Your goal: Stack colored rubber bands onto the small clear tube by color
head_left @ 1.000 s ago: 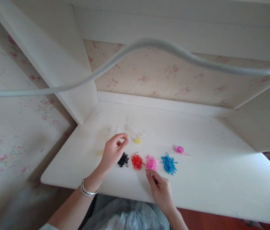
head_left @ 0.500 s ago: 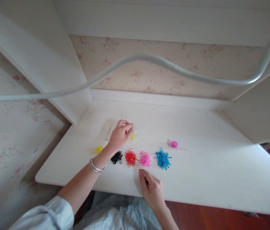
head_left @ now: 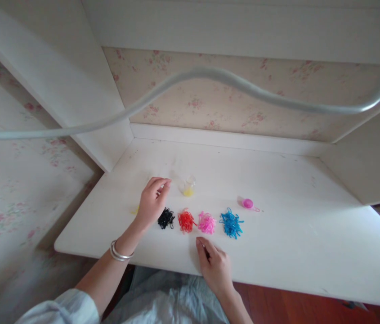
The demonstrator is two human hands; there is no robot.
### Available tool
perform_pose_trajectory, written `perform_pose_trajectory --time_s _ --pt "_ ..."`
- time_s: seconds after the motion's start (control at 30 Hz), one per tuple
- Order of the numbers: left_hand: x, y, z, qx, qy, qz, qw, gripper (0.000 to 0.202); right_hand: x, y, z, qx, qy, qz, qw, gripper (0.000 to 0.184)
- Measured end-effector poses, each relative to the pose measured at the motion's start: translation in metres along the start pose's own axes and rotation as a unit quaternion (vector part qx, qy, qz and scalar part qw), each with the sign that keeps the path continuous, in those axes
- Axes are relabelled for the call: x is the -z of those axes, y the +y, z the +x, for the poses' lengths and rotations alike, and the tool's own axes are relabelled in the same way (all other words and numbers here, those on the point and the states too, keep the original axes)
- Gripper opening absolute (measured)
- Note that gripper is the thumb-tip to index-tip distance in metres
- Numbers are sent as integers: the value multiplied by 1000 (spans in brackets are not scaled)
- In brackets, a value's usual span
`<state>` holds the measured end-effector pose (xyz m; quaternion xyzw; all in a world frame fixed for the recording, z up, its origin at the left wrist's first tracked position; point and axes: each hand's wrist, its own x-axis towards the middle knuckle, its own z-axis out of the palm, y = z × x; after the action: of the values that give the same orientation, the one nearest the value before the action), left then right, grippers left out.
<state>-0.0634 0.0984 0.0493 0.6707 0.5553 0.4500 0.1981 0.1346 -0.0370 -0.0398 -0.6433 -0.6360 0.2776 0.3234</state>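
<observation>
My left hand (head_left: 154,198) hovers over the table just left of a small clear jar (head_left: 190,182) with yellow bands in its bottom. Its thumb and fingertips are pinched together, and nothing shows between them. Behind that wrist, a yellow rubber band pile (head_left: 136,210) is mostly hidden. To the right lie heaps of small rubber bands: black (head_left: 166,218), red (head_left: 186,221), pink (head_left: 206,222) and blue (head_left: 231,223). My right hand (head_left: 214,263) rests curled at the table's near edge, below the pink heap, with no object visible in it.
A round magenta cap (head_left: 248,204) with a pink loop lies right of the jar. The white table (head_left: 294,243) has a raised back strip (head_left: 230,138) and white panels on both sides. A pale cable (head_left: 203,73) crosses the upper view.
My left hand has moved left and away from the jar's mouth, so the jar now shows whole. It covers more of the yellow pile. My right hand stays put.
</observation>
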Motion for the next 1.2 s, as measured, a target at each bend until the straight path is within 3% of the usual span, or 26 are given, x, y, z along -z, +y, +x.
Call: perform_pose_trajectory --time_s 0.13,0.27,0.4,0.6,0.7,0.83,1.0,1.2 --pt "26 -33 -45 58 10 50 997 25 -2 -14 6 7 -42 -29 999 38" --pt "46 -70 -92 114 9 132 985 25 -11 -47 22 53 -99 -117 987 34" --pt "56 -84 -120 165 11 210 964 23 -28 -85 43 118 -134 -203 963 27" --pt "53 -73 -115 169 -36 295 940 23 -58 -121 73 201 -141 -267 932 19" --pt "50 -70 -108 167 -53 341 924 21 -72 -123 85 211 -135 -301 920 22" --pt "48 -75 -107 155 -51 349 923 22 -84 -123 96 217 -142 -332 907 25" --pt "49 -89 -114 132 -17 315 940 24 -88 -124 100 234 -149 -338 899 23" --pt "47 -97 -118 114 12 300 947 27 -80 -124 100 221 -142 -318 911 25"
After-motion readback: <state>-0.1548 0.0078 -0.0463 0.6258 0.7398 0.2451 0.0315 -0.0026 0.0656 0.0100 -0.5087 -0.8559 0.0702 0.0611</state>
